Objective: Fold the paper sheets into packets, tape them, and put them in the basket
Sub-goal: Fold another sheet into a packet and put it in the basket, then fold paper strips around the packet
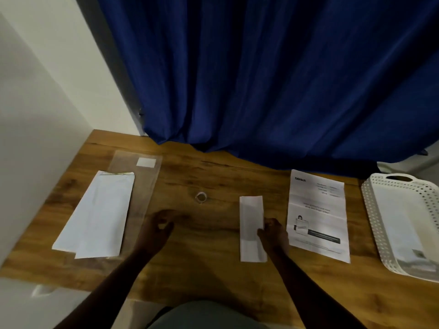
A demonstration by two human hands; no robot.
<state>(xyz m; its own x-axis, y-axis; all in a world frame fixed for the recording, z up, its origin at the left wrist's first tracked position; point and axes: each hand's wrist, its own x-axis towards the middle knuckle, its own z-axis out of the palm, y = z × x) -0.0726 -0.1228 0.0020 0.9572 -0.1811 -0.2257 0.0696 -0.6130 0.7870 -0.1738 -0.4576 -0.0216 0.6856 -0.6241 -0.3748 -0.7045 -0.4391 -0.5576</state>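
Observation:
A narrow folded white paper packet (251, 227) lies upright on the wooden table (202, 257), right of centre. My right hand (273, 233) rests against its right edge, fingers curled on it. My left hand (158, 227) hovers left of centre with fingers loosely curled; whether it pinches a bit of tape I cannot tell. A small clear tape roll (201, 197) sits beyond the hands. A printed sheet (319, 214) lies flat to the right. The white perforated basket (375, 224) stands at the far right with paper inside.
Folded white sheets (97, 216) lie on a clear plastic sleeve (140, 186) at the left. A blue curtain (273, 79) hangs over the table's back edge. A white wall (35, 115) borders the left side.

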